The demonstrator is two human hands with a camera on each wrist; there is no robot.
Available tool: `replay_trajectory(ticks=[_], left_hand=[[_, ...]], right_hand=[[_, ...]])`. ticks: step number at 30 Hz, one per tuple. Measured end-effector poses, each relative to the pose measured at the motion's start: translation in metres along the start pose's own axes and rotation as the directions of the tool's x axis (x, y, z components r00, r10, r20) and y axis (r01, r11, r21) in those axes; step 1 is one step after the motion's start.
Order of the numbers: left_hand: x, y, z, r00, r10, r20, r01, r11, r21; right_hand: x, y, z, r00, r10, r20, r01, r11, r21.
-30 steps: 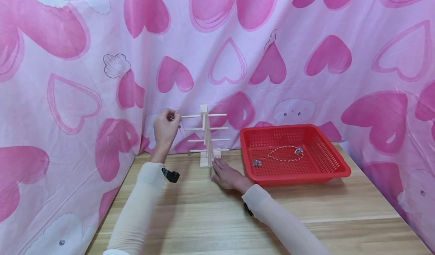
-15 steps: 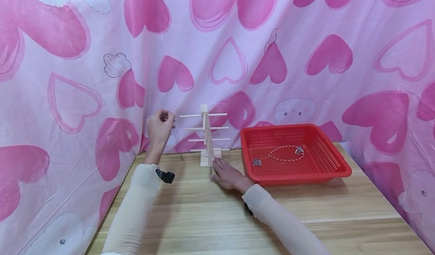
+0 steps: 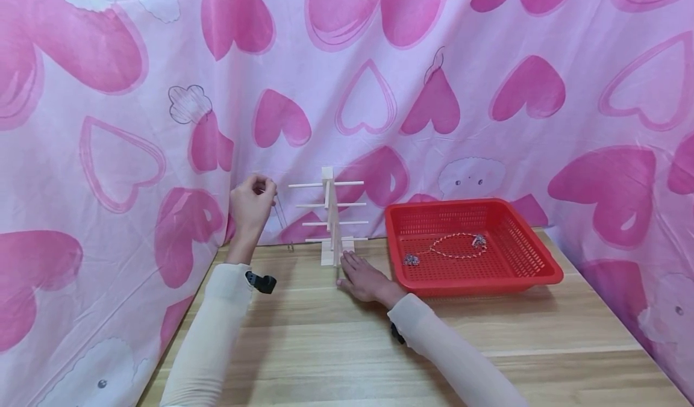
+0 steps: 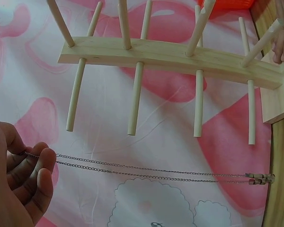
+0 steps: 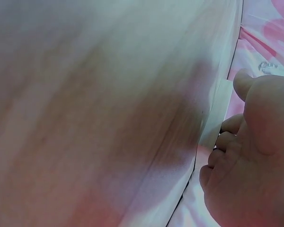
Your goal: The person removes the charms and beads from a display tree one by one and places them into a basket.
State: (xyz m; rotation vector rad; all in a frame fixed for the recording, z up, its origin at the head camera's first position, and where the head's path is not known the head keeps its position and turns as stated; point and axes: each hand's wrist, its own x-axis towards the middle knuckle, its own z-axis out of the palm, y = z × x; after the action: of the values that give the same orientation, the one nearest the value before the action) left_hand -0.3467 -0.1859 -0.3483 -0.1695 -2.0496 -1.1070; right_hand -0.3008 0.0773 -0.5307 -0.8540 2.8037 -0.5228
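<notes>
My left hand (image 3: 252, 205) pinches a thin chain necklace (image 4: 151, 172) between thumb and fingers, left of a wooden peg rack (image 3: 333, 214). The necklace hangs in a long double strand, apart from the pegs. At its lower end a small pendant (image 4: 260, 179) hangs close to the tabletop; its exact shape is too small to tell. The rack stands upright, with pegs sticking out at several levels. My right hand (image 3: 365, 279) rests with extended fingers against the rack's base (image 3: 328, 259). In the right wrist view, that hand's fingers (image 5: 225, 141) are over the edge of the pale base.
Right of the rack, a red plastic basket (image 3: 466, 285) holds a beaded necklace (image 3: 458, 255) and a silvery cluster (image 3: 411, 260). The wooden table (image 3: 325, 347) ends at a pink heart-patterned cloth (image 3: 358, 46) behind and on both sides.
My left hand has moved left, away from the tip of the upper left peg, and the necklace has moved with it. The right hand has stayed on the base.
</notes>
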Motion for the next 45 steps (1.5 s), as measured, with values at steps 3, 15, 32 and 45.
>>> replay_trajectory(ticks=[3, 15, 32, 45], left_hand=[[0.000, 0.001, -0.002, 1.000, 0.000, 0.005, 0.000, 1.000, -0.006], [-0.004, 0.005, -0.007, 1.000, 0.023, 0.021, -0.023, 0.999, -0.031], [-0.010, 0.017, -0.015, 0.996, 0.077, 0.040, -0.075, 0.997, -0.034], [-0.016, 0.033, -0.022, 0.993, 0.108, 0.055, -0.104, 0.992, -0.069]], right_hand=[[-0.001, -0.001, -0.002, 1.000, 0.001, -0.004, -0.001, 1.000, 0.015], [0.000, -0.003, -0.007, 1.000, 0.007, -0.010, -0.007, 1.000, 0.008], [-0.001, -0.024, -0.026, 0.926, 0.111, -0.360, -0.112, 0.994, 0.020], [-0.016, -0.034, -0.052, 0.907, 0.103, -0.409, -0.083, 0.994, 0.066]])
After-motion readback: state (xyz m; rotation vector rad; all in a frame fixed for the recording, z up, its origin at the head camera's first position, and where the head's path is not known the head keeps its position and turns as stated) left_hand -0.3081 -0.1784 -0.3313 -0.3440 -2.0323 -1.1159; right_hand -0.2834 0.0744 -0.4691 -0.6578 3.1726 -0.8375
